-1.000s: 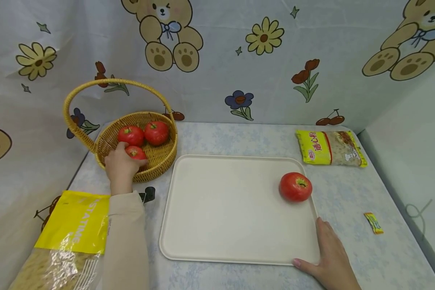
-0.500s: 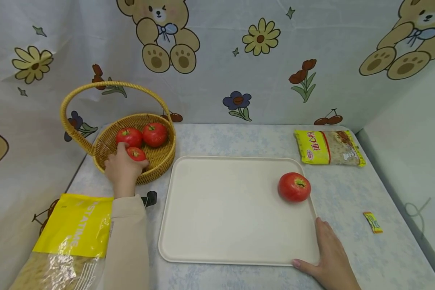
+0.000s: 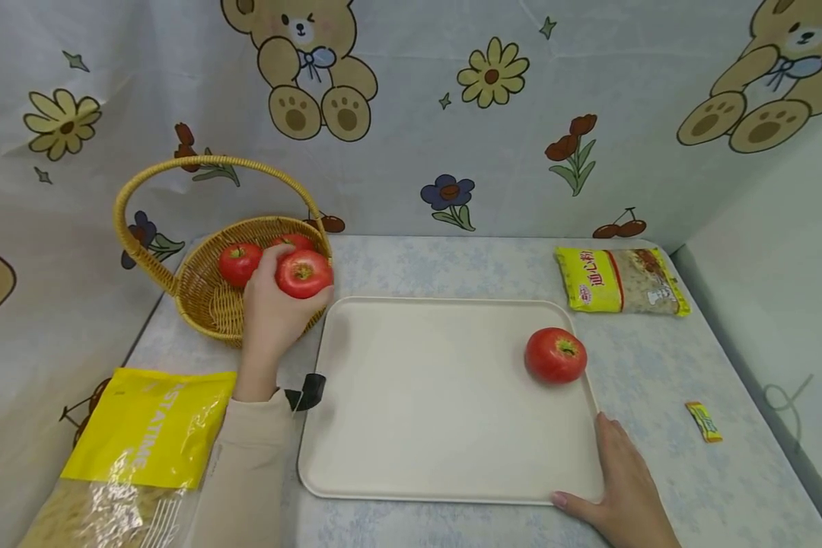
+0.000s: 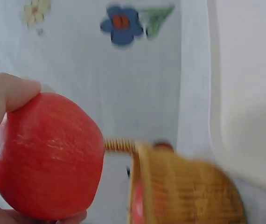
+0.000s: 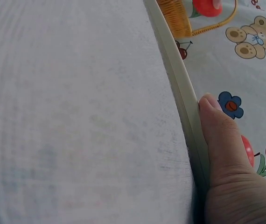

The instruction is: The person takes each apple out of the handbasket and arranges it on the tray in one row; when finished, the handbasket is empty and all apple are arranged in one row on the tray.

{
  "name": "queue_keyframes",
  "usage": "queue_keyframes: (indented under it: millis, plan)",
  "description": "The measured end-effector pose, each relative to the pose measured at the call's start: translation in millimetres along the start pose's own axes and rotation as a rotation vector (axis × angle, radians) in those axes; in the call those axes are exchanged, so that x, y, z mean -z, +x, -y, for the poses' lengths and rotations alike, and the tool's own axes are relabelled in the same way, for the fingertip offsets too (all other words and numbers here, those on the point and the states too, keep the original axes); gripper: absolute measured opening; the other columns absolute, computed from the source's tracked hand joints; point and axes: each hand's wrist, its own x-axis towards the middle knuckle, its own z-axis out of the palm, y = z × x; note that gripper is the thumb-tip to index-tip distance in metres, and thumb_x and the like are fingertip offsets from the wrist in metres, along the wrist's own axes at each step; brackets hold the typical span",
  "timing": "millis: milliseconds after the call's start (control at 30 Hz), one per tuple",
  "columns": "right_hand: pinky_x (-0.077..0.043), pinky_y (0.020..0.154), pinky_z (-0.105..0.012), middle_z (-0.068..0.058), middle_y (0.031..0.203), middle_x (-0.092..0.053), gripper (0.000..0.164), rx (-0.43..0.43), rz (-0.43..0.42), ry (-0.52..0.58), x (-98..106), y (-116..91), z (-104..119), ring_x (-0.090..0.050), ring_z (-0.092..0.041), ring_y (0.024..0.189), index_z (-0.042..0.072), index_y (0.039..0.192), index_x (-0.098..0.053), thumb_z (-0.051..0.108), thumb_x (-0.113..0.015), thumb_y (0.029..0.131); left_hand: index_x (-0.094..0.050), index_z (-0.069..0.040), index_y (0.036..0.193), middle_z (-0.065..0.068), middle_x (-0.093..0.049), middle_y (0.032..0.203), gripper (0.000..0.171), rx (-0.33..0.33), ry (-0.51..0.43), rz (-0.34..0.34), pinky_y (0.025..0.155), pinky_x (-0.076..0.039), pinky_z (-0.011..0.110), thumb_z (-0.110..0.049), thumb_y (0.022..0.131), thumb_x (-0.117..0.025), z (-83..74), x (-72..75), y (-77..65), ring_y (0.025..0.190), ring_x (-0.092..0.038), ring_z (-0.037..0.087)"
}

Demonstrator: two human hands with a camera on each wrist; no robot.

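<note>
In the head view my left hand grips a red apple, raised over the right side of a wicker basket. The left wrist view shows this apple between thumb and fingers, apart from the basket. Two other apples stay inside: one at the left, the other partly hidden behind the held one. Another red apple sits near the right edge of a white tray. At that tray's front right corner rests my right hand, fingers extended along the side, thumb at the front edge.
A yellow-topped pasta bag lies at the left, beside the left sleeve. Another yellow food packet is at the back right, with a small wrapped candy in front. The basket's tall handle arches up before the patterned cloth.
My left hand has lifted the front apple from the basket and carried it right and up, past the other two. The right hand stays at the tray corner.
</note>
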Motion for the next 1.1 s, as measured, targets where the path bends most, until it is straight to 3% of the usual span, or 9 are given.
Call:
queue_keyframes:
  millis: [133,300,533,700,900,1100]
  plan:
    - [-0.012,0.107,-0.078,-0.035,0.159,-0.008,0.152,0.006,-0.006,0.007,-1,0,0,-0.004,-0.053,0.146,0.001,0.156,0.012,0.076,-0.077,0.059,-0.046,-0.02,0.139,0.008,-0.056,0.132,0.077,-0.086,-0.096,0.135,0.09,-0.055,0.05,-0.029,0.074,-0.085,-24.4,-22.9,-10.5,0.12,-0.052,0.027]
    - [-0.012,0.108,-0.078,-0.034,0.16,-0.007,0.152,0.02,-0.022,0.017,-2,-1,-1,-0.002,-0.052,0.147,0.002,0.156,0.012,0.076,-0.077,0.059,-0.048,-0.023,0.137,0.003,-0.057,0.128,0.074,-0.121,-0.125,0.312,0.086,-0.058,0.044,-0.029,0.074,-0.085,-45.1,-59.4,-22.4,0.117,-0.053,0.024]
    - [-0.013,0.108,-0.077,-0.034,0.16,-0.009,0.151,0.036,-0.038,0.002,0,-2,0,-0.004,-0.052,0.147,0.001,0.157,0.011,0.078,-0.075,0.06,-0.052,-0.026,0.131,0.0,-0.062,0.117,0.067,-0.21,-0.081,0.485,0.082,-0.056,0.037,-0.032,0.072,-0.085,-61.4,-115.0,-41.6,0.112,-0.053,0.021]
    - [-0.016,0.108,-0.077,-0.033,0.16,-0.011,0.15,0.054,-0.057,0.012,0,-4,0,-0.006,-0.051,0.147,0.002,0.157,0.009,0.078,-0.076,0.059,-0.052,-0.027,0.133,-0.002,-0.061,0.12,0.069,-0.234,-0.041,0.612,0.081,-0.053,0.033,-0.034,0.072,-0.085,-66.3,-148.7,-55.0,0.113,-0.052,0.019]
    - [-0.017,0.106,-0.078,-0.032,0.16,-0.01,0.15,0.033,-0.047,-0.002,-1,-4,0,-0.006,-0.05,0.147,0.003,0.157,0.01,0.077,-0.076,0.059,-0.051,-0.027,0.135,-0.001,-0.06,0.119,0.071,-0.268,-0.021,0.656,0.081,-0.052,0.029,-0.034,0.073,-0.085,-66.8,-177.0,-64.8,0.108,-0.055,0.017]
    - [-0.017,0.106,-0.078,-0.032,0.16,-0.011,0.15,0.036,-0.044,-0.001,-1,-3,0,-0.007,-0.051,0.147,0.002,0.157,0.009,0.077,-0.077,0.059,-0.053,-0.026,0.134,0.0,-0.059,0.117,0.069,-0.274,-0.002,0.66,0.081,-0.051,0.027,-0.035,0.074,-0.084,-64.0,-191.1,-67.8,0.104,-0.057,0.015]
